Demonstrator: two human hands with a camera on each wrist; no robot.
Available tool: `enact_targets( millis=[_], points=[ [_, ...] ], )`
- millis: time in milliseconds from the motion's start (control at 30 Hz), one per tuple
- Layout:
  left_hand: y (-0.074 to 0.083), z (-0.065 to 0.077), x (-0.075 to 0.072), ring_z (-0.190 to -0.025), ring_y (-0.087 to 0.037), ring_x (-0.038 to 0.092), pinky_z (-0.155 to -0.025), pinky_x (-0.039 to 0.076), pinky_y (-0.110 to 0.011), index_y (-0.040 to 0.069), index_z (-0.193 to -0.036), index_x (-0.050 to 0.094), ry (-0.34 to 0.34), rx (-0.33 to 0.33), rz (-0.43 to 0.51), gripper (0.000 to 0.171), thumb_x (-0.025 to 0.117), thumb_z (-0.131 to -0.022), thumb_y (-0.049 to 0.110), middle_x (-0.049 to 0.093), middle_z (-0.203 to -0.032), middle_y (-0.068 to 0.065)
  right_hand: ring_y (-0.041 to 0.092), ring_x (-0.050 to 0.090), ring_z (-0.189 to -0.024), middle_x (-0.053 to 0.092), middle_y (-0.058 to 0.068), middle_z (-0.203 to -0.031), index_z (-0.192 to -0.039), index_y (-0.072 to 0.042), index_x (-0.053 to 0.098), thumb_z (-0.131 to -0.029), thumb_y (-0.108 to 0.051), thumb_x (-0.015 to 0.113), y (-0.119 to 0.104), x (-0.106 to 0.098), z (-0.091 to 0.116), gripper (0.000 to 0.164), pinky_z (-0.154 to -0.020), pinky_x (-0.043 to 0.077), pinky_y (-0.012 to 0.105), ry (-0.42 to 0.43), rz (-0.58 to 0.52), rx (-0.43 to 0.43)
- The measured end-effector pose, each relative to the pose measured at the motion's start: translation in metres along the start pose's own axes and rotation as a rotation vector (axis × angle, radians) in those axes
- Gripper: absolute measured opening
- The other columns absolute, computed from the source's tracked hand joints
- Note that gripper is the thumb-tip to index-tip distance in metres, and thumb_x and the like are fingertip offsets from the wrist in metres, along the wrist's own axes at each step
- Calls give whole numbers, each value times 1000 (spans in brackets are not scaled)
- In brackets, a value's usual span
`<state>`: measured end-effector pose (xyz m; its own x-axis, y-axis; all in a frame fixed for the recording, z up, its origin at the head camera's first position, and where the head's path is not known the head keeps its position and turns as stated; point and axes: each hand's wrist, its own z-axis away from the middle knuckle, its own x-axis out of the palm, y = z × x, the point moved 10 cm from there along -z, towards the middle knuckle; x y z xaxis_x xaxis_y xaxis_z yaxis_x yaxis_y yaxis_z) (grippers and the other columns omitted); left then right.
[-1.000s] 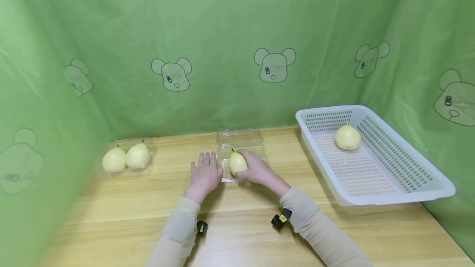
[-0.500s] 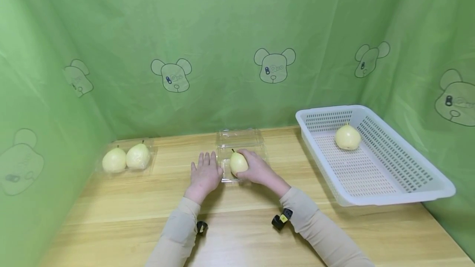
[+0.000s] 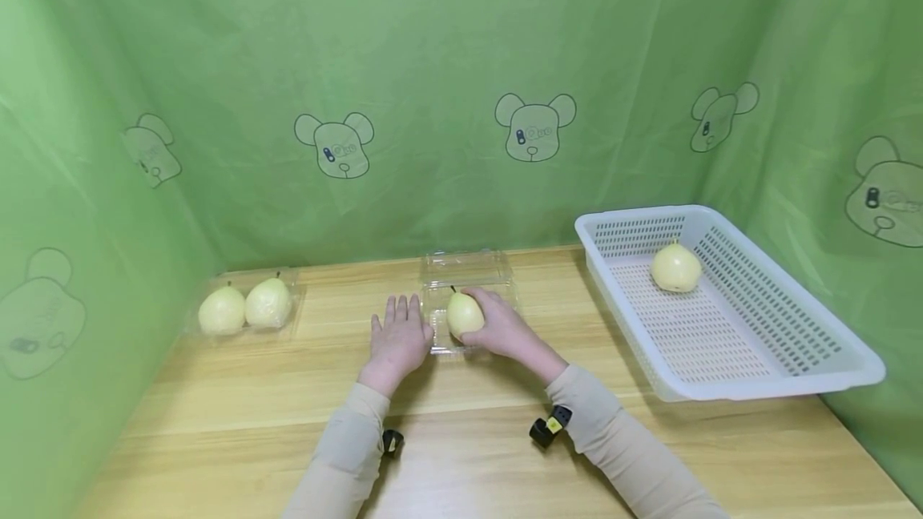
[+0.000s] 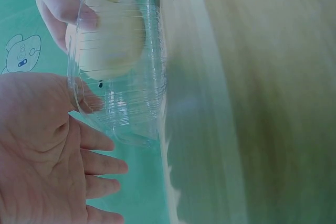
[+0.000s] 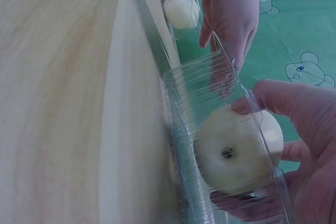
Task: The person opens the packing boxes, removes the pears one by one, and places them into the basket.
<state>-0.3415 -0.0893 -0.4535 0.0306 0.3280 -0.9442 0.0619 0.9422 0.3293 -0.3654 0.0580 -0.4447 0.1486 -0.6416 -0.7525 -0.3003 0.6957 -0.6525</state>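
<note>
In the head view my right hand [image 3: 499, 328] grips a pale yellow pear [image 3: 465, 315], fingers and thumb around its right side. The pear sits inside a clear plastic clamshell box [image 3: 438, 295] whose lid [image 3: 465, 264] is folded back toward the curtain. Beside the box's left wall is my left hand [image 3: 401, 336], fingers straight and pointing forward. Seen from the left wrist, that hand's thumb lies over the box's rim, while its fingers extend outside. The right wrist view shows the pear [image 5: 236, 150] through the box wall, with fingertips around it.
At the back left, a clear box [image 3: 292, 283] contains two pears [image 3: 222, 311]. To the right stands a white slotted plastic basket [image 3: 645, 343] with one pear [image 3: 675, 267] inside. A green curtain [image 3: 447, 102] encloses the wooden table [image 3: 461, 431] at the back and sides.
My right hand and the pear have shifted very slightly to the right within the box. My left hand has stayed in place.
</note>
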Motion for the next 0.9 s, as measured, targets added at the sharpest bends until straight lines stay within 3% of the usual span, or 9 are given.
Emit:
enact_targets(
  millis=[533, 900],
  points=[
    [-1, -1, 0, -151, -37, 16, -120, 15, -63, 3, -153, 25, 9, -1, 1, 61, 35, -101, 34, 25, -160, -20, 38, 58, -117, 53, 19, -138, -144, -7, 44, -70, -20, 79, -12, -14, 2, 82, -92, 53, 56, 24, -30, -67],
    [1, 1, -1, -151, -38, 16, -120, 14, -63, 3, -153, 25, 12, 9, -1, 60, 34, -103, 34, 25, -160, -20, 39, 58, -117, 54, 19, -138, -143, -6, 44, -71, -18, 79, -18, -36, 6, 81, -94, 52, 57, 63, -82, -74]
  ],
)
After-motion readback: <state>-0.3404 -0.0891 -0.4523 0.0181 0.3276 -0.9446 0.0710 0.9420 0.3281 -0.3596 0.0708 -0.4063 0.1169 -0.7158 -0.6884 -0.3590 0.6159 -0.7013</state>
